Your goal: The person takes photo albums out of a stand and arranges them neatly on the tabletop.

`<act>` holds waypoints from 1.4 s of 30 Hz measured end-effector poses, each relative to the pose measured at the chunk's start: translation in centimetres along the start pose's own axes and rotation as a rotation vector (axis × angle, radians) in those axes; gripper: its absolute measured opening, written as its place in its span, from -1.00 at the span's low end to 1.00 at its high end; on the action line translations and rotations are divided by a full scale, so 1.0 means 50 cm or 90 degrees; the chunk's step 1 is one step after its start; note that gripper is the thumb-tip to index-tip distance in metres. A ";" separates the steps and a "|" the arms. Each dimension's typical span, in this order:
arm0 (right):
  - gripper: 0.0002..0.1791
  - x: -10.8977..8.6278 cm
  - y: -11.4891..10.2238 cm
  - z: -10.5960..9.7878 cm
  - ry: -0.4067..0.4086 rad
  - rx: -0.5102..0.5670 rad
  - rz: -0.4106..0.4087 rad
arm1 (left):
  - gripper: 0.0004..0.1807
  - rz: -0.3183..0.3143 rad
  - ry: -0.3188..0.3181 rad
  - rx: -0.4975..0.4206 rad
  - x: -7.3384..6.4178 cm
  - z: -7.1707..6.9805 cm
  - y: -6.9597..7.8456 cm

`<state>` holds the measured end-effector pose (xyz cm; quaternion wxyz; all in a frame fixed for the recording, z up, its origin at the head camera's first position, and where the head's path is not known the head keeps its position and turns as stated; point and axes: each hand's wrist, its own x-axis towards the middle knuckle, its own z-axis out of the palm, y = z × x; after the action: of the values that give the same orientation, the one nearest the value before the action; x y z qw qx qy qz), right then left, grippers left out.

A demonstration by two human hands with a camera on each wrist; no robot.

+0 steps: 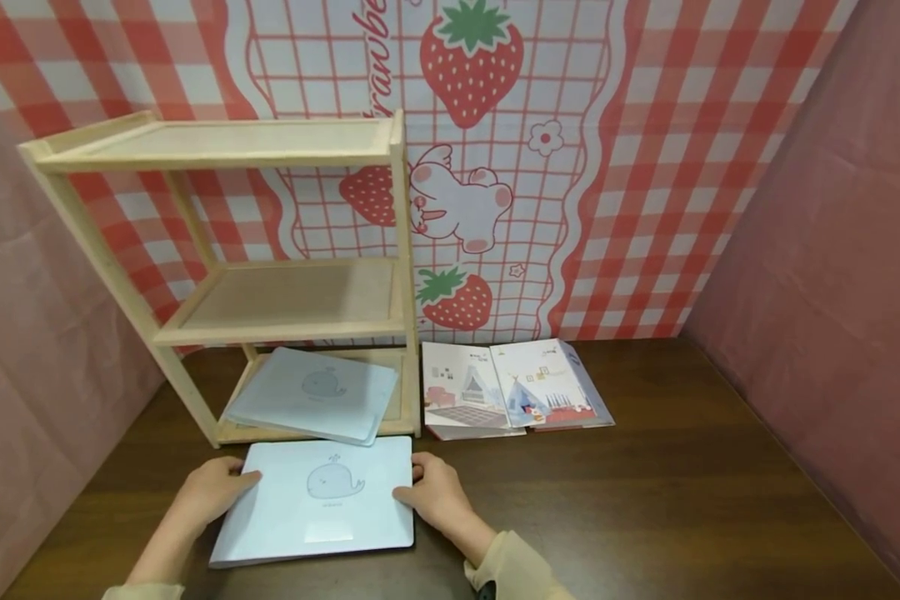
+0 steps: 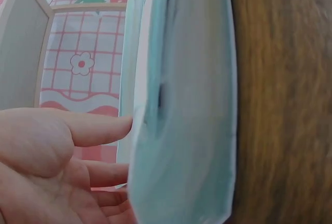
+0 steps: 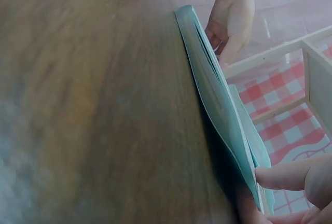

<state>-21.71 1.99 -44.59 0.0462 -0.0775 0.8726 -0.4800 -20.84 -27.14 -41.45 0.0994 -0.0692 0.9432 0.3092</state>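
Note:
A light-blue folder [image 1: 322, 525] with a whale drawing on its cover lies in front of the shelf, gripped at both sides. At its left edge my left hand [image 1: 212, 488] has the thumb on the cover. In the left wrist view the left hand [image 2: 46, 162] is beside the folder's thick open side [image 2: 192, 105]. My right hand [image 1: 438, 493] pinches the right edge, thumb on top, other fingers partly hidden. From the right wrist view, the folder [image 3: 218, 99] looks slightly raised at the right hand's end. Another whale folder [image 1: 315, 392] rests slanted on the bottom shelf, jutting past its front.
The three-tier wooden shelf [image 1: 285, 333] stands at the left on a dark brown table [image 1: 645, 500]. Right of it lie two booklets with tent pictures, one [image 1: 465, 387] beside the other [image 1: 543, 383]. A strawberry-patterned cloth [image 1: 630, 208] hangs behind, with pink cloth [image 1: 802, 250] at the right.

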 end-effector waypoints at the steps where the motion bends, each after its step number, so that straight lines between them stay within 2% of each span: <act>1: -0.57 0.000 -0.001 0.000 0.002 -0.008 -0.003 | -0.37 0.004 -0.003 0.004 0.001 -0.001 0.000; 9: -0.54 0.007 -0.007 -0.006 0.005 -0.130 -0.047 | -0.40 0.034 -0.033 0.065 0.003 -0.020 0.013; 14: -0.51 0.012 -0.013 -0.009 0.017 -0.134 -0.051 | -0.41 0.052 -0.049 0.081 0.005 -0.033 0.018; 17: -0.47 0.016 -0.019 -0.009 0.029 -0.116 -0.043 | -0.40 0.058 -0.039 0.085 0.008 -0.040 0.021; 19: -0.45 0.019 -0.022 -0.009 0.044 -0.105 -0.043 | -0.41 0.064 -0.018 0.089 0.010 -0.046 0.025; 25: -0.54 0.028 -0.032 -0.010 0.089 -0.060 -0.076 | -0.48 0.080 0.042 0.069 0.013 -0.052 0.033; 30: -0.59 0.039 -0.034 -0.012 0.097 0.006 -0.110 | -0.50 0.083 0.089 0.056 0.021 -0.048 0.035; 34: -0.59 0.051 -0.038 -0.012 0.073 0.059 -0.116 | -0.48 0.080 0.130 0.045 0.031 -0.050 0.039; 38: -0.61 0.062 -0.038 -0.007 0.032 0.117 -0.095 | -0.43 0.069 0.118 0.014 0.039 -0.054 0.045; 42: -0.62 0.073 -0.040 -0.002 0.000 0.187 -0.064 | -0.38 0.067 0.111 0.007 0.049 -0.056 0.050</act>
<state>-25.15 0.34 -42.87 0.0327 -0.1137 0.7882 -0.6039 -24.10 -26.98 -38.39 0.0009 -0.0459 0.9522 0.3019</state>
